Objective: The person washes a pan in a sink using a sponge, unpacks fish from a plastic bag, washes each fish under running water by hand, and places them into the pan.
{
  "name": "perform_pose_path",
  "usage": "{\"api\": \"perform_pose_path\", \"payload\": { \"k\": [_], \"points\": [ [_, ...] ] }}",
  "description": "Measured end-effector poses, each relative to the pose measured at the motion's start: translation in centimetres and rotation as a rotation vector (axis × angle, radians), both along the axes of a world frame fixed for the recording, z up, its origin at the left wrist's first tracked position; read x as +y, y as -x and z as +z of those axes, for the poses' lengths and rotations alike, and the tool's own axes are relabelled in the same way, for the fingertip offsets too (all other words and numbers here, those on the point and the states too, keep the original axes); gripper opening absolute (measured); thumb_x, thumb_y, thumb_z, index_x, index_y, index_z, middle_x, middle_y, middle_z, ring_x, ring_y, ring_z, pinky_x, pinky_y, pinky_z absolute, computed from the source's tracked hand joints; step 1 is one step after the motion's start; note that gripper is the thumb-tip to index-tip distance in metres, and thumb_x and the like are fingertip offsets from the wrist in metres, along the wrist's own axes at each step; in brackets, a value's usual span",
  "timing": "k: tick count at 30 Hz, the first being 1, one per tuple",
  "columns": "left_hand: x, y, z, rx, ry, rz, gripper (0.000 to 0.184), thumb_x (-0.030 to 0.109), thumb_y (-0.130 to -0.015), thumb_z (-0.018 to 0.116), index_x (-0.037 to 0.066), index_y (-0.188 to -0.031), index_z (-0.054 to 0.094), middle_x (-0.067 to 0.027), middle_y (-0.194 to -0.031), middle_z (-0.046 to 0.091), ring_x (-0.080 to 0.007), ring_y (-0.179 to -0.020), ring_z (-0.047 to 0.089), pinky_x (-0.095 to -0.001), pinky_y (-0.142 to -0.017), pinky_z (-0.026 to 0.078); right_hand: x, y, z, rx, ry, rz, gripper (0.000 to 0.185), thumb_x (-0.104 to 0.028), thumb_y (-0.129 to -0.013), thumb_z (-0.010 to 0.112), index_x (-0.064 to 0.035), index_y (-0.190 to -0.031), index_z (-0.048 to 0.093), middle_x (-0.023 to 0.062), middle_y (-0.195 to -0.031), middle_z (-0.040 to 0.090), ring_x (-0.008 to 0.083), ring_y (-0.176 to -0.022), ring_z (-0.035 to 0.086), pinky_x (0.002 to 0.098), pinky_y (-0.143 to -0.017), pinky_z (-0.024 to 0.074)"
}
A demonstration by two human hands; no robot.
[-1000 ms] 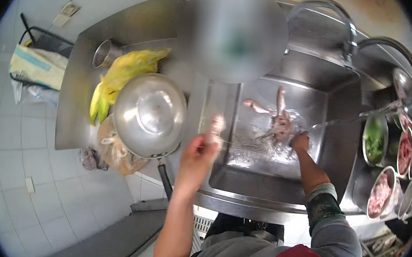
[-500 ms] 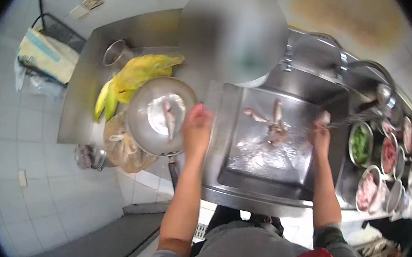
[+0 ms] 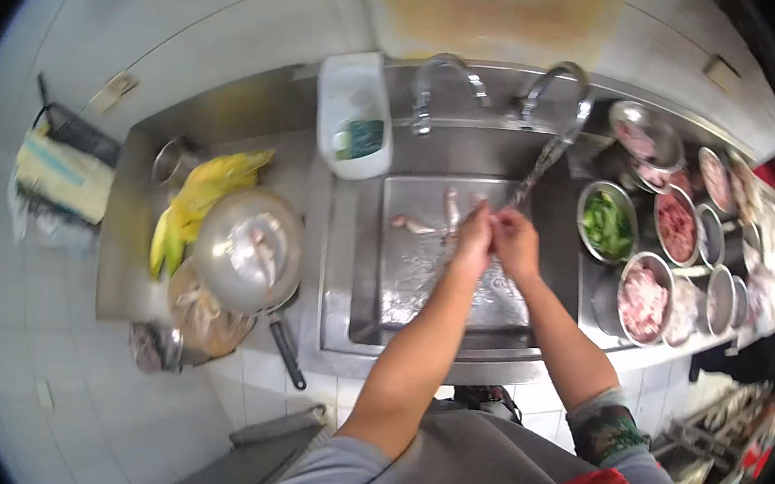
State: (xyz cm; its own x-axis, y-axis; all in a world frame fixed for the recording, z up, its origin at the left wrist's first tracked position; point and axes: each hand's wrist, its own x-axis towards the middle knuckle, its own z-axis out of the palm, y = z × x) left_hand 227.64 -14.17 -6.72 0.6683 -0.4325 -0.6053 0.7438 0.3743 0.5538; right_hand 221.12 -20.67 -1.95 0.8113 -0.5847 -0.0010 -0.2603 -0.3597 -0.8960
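My left hand (image 3: 474,239) and my right hand (image 3: 515,243) meet over the sink (image 3: 367,282), fingers closed around a small pinkish fish-like piece (image 3: 478,199), mostly hidden by them. Water runs from the right-hand tap (image 3: 557,149) just above them. Slim pinkish pieces, also fish-like, lie on the sink floor; one (image 3: 415,225) is at the left and another (image 3: 451,207) stands nearer my hands. Left of the sink, a similar piece (image 3: 264,256) lies in a frying pan (image 3: 217,268) with a black handle.
Yellow bags (image 3: 216,183) and a tied brown bag (image 3: 203,318) surround the pan. A white tub (image 3: 353,113) stands behind the sink's left side. At the right are metal bowls, including green vegetables (image 3: 606,224), red meat (image 3: 675,227) and pale meat (image 3: 643,300). A second tap (image 3: 422,105) arches behind.
My left hand has moved from beside the pan to the sink and met my right hand. The right hand has come inward from the sink's right side. The view has shifted too.
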Motion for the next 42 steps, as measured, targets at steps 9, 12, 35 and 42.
{"api": "perform_pose_path", "payload": {
  "k": [9,12,35,42],
  "points": [
    [-4.8,-0.8,0.4,-0.34,-0.496,-0.036,0.032,0.037,-0.095,0.058,0.006,-0.096,0.064,-0.0081,-0.086,0.063,-0.0197,-0.079,0.058,-0.0356,-0.072,0.047,-4.3,1.8,2.5,0.152,0.135,0.035,0.022,-0.019,-0.086,0.066,0.0003,-0.094,0.062,0.0189,-0.085,0.069,0.0315,-0.083,0.069,0.0375,-0.075,0.0521],
    [-3.2,-0.4,0.8,-0.172,-0.134,-0.203,0.029,0.033,-0.096,0.053,0.007,-0.09,0.064,-0.0077,-0.084,0.063,-0.0193,-0.081,0.058,-0.0339,-0.071,0.046,-4.6,0.2,-1.6,-0.021,0.043,0.028,0.025,-0.024,-0.09,0.063,-0.0009,-0.099,0.063,0.0207,-0.091,0.069,0.0341,-0.09,0.068,0.0401,-0.078,0.052],
    [15.1,-1.7,1.1,-0.323,-0.45,-0.056,0.033,0.033,-0.1,0.054,0.004,-0.115,0.057,-0.0053,-0.084,0.062,-0.016,-0.066,0.064,-0.03,-0.052,0.052,0.2,-7.1,-1.8,0.485,-1.004,0.109,0.057,-0.057,-0.091,0.06,-0.0178,-0.059,0.034,-0.0046,-0.048,0.032,0.0095,-0.039,0.027,0.0294,-0.039,0.0208],
    [18.4,-2.1,1.3,-0.489,-0.712,-0.084,0.037,0.033,-0.098,0.056,-0.001,-0.11,0.065,-0.0076,-0.089,0.068,-0.0147,-0.077,0.061,-0.0297,-0.07,0.048,4.9,-6.3,0.5,0.293,-1.588,0.448,0.062,-0.061,-0.098,0.039,-0.0183,-0.055,0.027,-0.0051,-0.049,0.02,0.01,-0.041,0.019,0.0286,-0.043,0.0192]
  ]
}}
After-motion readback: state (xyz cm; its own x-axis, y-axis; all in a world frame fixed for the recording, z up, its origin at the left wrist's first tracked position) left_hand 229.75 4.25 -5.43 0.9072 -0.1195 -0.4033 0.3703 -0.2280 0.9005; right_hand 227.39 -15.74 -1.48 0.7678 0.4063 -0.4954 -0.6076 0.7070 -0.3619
